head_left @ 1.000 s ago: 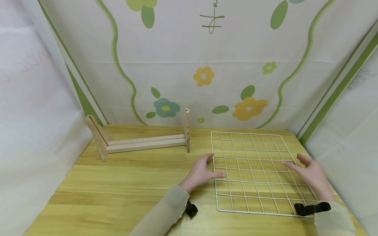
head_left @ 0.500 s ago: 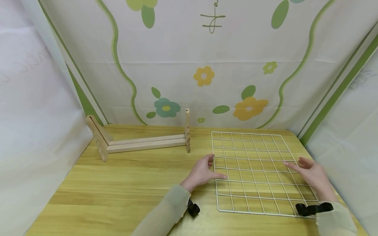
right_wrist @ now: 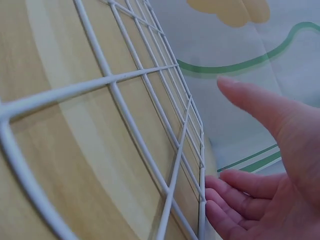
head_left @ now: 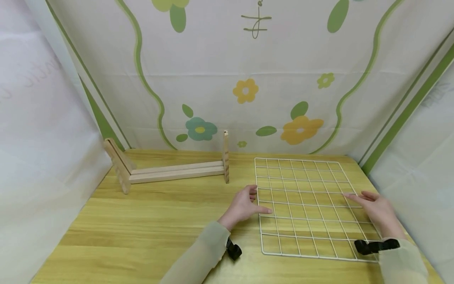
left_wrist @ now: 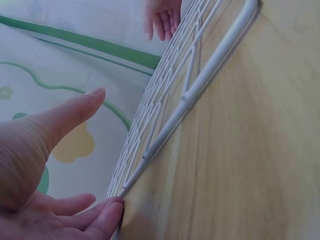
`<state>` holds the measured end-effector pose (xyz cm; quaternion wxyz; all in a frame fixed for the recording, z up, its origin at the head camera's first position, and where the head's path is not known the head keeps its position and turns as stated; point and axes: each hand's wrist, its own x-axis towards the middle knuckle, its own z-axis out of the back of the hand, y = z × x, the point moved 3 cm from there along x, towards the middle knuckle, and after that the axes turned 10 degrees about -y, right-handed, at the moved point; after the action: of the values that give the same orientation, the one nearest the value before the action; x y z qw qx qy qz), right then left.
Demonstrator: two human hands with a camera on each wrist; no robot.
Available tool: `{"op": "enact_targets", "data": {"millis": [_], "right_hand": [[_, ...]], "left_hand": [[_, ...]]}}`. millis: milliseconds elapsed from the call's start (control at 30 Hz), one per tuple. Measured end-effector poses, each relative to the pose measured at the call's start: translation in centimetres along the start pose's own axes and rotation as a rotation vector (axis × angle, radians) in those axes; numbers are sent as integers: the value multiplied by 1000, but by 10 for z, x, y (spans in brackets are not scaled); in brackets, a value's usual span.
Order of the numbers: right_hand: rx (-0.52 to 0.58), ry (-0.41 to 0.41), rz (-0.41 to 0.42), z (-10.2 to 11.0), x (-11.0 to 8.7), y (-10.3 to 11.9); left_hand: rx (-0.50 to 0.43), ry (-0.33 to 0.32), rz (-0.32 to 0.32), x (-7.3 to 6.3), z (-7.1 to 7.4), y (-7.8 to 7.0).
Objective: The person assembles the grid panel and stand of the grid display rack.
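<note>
A white wire grid panel (head_left: 309,219) lies flat on the right half of the wooden table. My left hand (head_left: 242,205) is at its left edge; in the left wrist view the fingertips touch the outer wire (left_wrist: 172,120) while the thumb (left_wrist: 75,115) stays raised above it. On the opposite side, my right hand (head_left: 378,211) has its fingertips against the right edge, and its thumb (right_wrist: 255,102) is held apart above the wires (right_wrist: 112,80). Neither hand pinches the panel.
A light wooden stand (head_left: 177,173), with a grooved crossbar between two uprights, stands at the back left of the table (head_left: 142,228). White flower-printed cloth (head_left: 213,98) encloses the back and sides. Black straps are around both sleeves.
My right hand has shifted slightly right, and its thumb and fingers are a little closer together. The left hand and the grid panel have hardly moved.
</note>
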<state>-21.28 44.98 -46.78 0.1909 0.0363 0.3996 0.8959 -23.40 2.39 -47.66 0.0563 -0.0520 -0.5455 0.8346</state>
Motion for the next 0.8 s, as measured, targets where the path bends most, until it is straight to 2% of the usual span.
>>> {"op": "enact_targets", "data": {"millis": [133,400,600,800], "right_hand": [[4,-3,-18,-3,5,-1],[-12,10,-108,-7,12,3],[77,-3,-148,-8,14,-1],[136,-58,-137,-8,14,-8]], "left_hand": [[-40,5,14,-2,-1,0],[-82,32,28,-3,2,-2],[-113,36,46,-3,2,-1],[-126,20,60,-3,1,-1]]}}
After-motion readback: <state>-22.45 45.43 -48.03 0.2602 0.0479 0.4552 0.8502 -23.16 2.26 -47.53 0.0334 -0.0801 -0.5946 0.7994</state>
